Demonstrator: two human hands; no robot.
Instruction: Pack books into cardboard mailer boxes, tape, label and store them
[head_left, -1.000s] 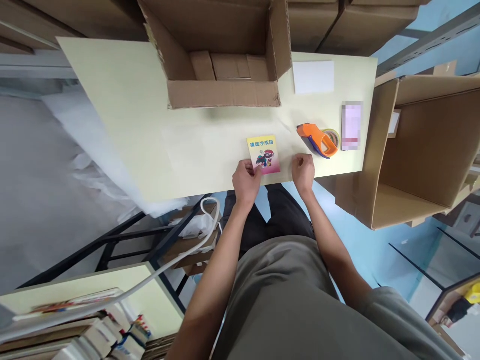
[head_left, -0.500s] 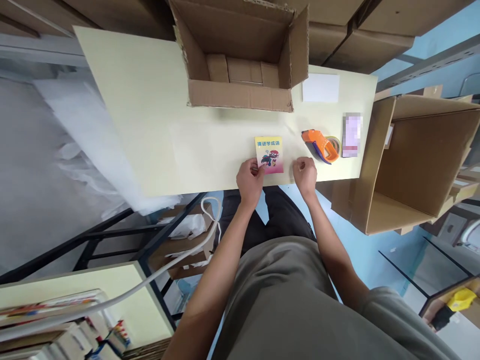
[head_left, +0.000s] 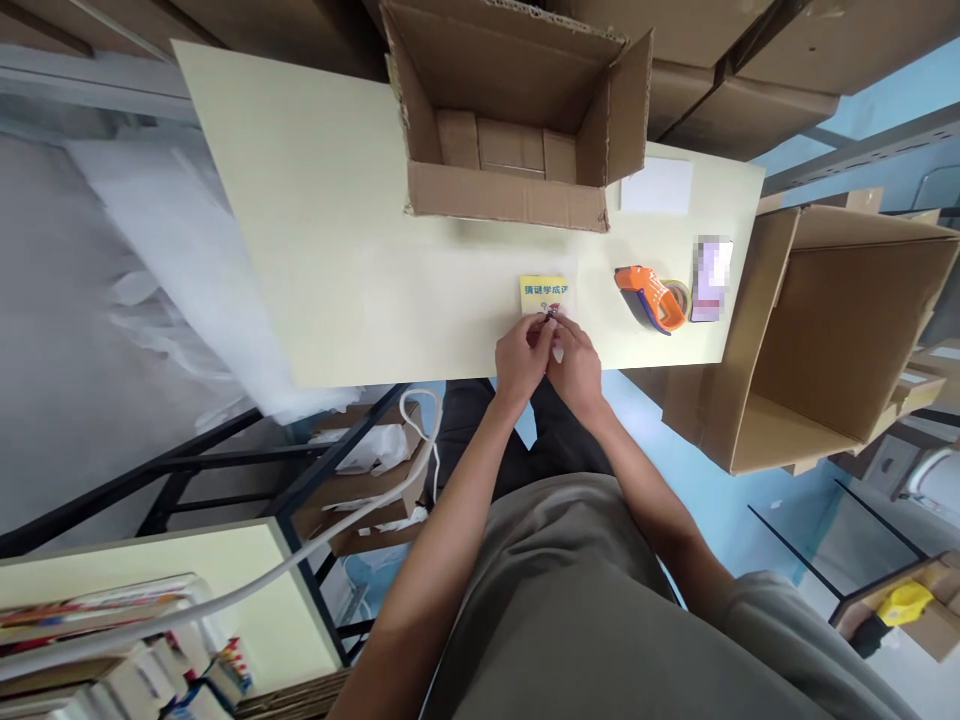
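A small booklet (head_left: 534, 288) with a yellow top and Chinese characters lies near the table's front edge. My left hand (head_left: 519, 360) and my right hand (head_left: 577, 370) meet over its lower half, covering most of the cover picture. Both hands have their fingers bent and pinched together, with the fingertips touching or almost touching. A tiny dark spot shows between the fingertips; I cannot tell whether it is a held thing or part of the printed picture.
An open cardboard box (head_left: 510, 195) stands at the back of the pale table (head_left: 322, 250). To the right lie an orange tape dispenser (head_left: 660, 305), a phone-like object (head_left: 709, 280) and white paper (head_left: 656, 186). Another large open carton (head_left: 840, 340) stands past the table's right end.
My right hand has moved left from the bare table to meet my left hand over the booklet. My left hand has shifted onto the cover. The whole view has shifted slightly.
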